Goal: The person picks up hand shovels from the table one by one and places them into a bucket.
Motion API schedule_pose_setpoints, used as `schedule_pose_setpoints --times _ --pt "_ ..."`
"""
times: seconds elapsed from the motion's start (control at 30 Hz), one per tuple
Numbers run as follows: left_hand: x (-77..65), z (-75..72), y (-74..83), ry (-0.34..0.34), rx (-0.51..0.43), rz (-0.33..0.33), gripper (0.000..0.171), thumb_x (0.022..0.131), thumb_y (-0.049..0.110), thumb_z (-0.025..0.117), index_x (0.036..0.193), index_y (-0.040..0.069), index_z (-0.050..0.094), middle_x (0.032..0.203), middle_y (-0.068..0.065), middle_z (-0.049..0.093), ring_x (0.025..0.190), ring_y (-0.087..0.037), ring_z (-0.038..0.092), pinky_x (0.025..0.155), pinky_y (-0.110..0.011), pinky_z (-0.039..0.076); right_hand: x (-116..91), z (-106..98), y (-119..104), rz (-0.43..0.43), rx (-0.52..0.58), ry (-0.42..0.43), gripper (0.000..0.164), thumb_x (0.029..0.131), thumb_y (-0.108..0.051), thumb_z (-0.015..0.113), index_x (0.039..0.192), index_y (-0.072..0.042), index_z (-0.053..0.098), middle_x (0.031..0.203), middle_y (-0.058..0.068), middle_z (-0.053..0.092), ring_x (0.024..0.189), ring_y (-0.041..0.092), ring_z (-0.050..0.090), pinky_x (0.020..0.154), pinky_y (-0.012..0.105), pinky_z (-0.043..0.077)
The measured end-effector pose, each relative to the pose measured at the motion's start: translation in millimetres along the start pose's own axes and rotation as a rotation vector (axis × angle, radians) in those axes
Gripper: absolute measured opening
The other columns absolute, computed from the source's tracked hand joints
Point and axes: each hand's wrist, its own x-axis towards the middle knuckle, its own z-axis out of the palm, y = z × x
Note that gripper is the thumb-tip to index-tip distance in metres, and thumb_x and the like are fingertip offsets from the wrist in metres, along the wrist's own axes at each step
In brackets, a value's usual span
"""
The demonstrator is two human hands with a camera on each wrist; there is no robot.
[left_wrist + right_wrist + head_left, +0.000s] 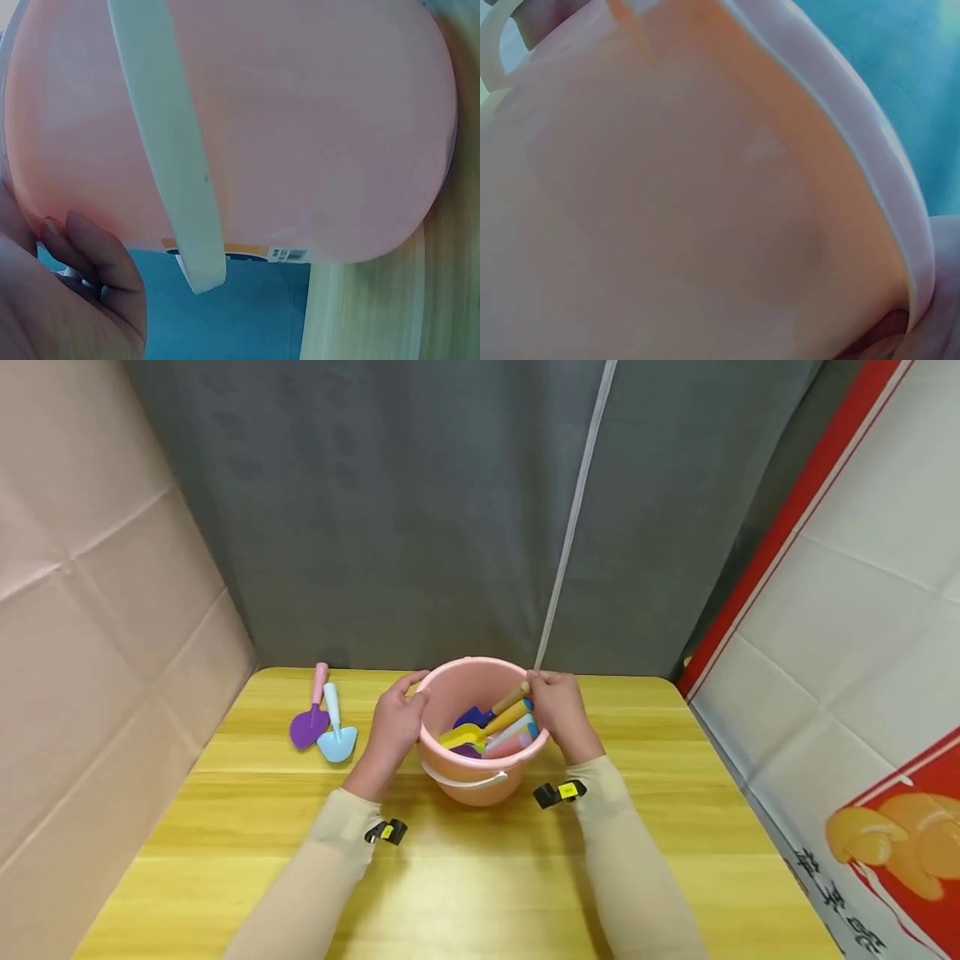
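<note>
A pink bucket [468,681] is between my two hands at the middle of the table, its white handle [465,783] hanging down in front. Its left rim is gripped by my left hand [395,720], whose bent fingers show against the outer wall in the left wrist view. On the opposite side my right hand [558,708] holds the rim; in the right wrist view it is mostly hidden. Toy shovels lie inside: a dark blue one [472,717] with a wooden handle, a yellow one [465,735], and others partly covered. Whether the bucket's base touches the table cannot be told.
Left of the bucket, a purple shovel [309,727] with a pink handle lies beside a light blue shovel [337,743] on the wooden table [450,893]. A grey curtain [390,527] hangs behind the far edge. White panels stand at both sides.
</note>
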Motion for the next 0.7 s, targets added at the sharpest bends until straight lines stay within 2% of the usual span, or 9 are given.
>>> schedule_pose_setpoints --times 0.1,0.17,0.27,0.37,0.5,0.6,0.7 --pt "0.2 -5.4 0.1 -0.002 0.027 0.0 0.044 0.113 0.031 0.058 0.156 0.023 0.064 0.07 -0.007 0.053 0.05 -0.02 0.051 0.054 -0.029 0.05 1 4 -1 -0.003 0.014 -0.002 0.042 0.116 -0.031 0.057 0.096 -0.002 0.08 0.073 0.006 0.057 0.074 0.023 0.059 0.062 0.028 0.05" --pt "0.3 -9.4 0.1 -0.02 0.04 -0.002 0.045 0.114 0.032 0.056 0.157 0.024 0.063 0.078 -0.012 0.059 0.055 -0.022 0.056 0.056 -0.029 0.052 1 7 -2 -0.004 0.015 0.004 0.042 0.115 -0.03 0.058 0.094 -0.002 0.08 0.071 0.005 0.056 0.072 0.022 0.058 0.061 0.027 0.049" --pt "0.0 -15.6 0.2 -0.06 0.072 -0.002 0.045 0.115 0.036 0.051 0.158 0.024 0.062 0.103 -0.019 0.07 0.07 -0.025 0.066 0.061 -0.03 0.056 -1 9 -1 0.005 0.017 0.006 0.042 0.115 -0.029 0.058 0.091 -0.002 0.079 0.07 0.004 0.056 0.07 0.021 0.057 0.06 0.027 0.048" --pt "-0.9 -22.1 0.2 -0.083 0.119 0.001 0.048 0.117 0.04 0.046 0.157 0.019 0.062 0.128 -0.019 0.071 0.087 -0.028 0.071 0.069 -0.033 0.059 -2 9 0 0.021 0.017 -0.009 0.042 0.116 -0.03 0.057 0.094 -0.002 0.079 0.072 0.004 0.058 0.071 0.02 0.058 0.061 0.026 0.049" --pt "3.4 -31.6 -0.6 -0.075 0.222 0.004 0.056 0.117 0.048 0.037 0.152 0.012 0.063 0.125 -0.021 0.069 0.097 -0.032 0.071 0.082 -0.04 0.06 -5 2 1 0.025 -0.004 0.001 0.043 0.116 -0.032 0.056 0.096 -0.003 0.08 0.075 0.005 0.059 0.074 0.022 0.059 0.063 0.027 0.05" --pt "12.7 -43.1 -5.9 -0.061 0.346 -0.003 0.059 0.116 0.052 0.037 0.149 0.011 0.064 0.124 -0.02 0.067 0.107 -0.035 0.068 0.092 -0.049 0.056 -6 -5 1 0.027 -0.022 0.018 0.043 0.116 -0.033 0.056 0.098 -0.002 0.079 0.077 0.007 0.058 0.076 0.024 0.058 0.064 0.028 0.05" --pt "23.0 -60.4 -16.4 -0.062 0.45 -0.02 0.056 0.115 0.048 0.039 0.149 0.011 0.063 0.136 -0.017 0.065 0.114 -0.035 0.062 0.099 -0.052 0.052 -7 -10 1 0.04 -0.035 0.008 0.042 0.117 -0.034 0.055 0.103 -0.002 0.08 0.079 0.008 0.058 0.079 0.025 0.059 0.066 0.028 0.051"
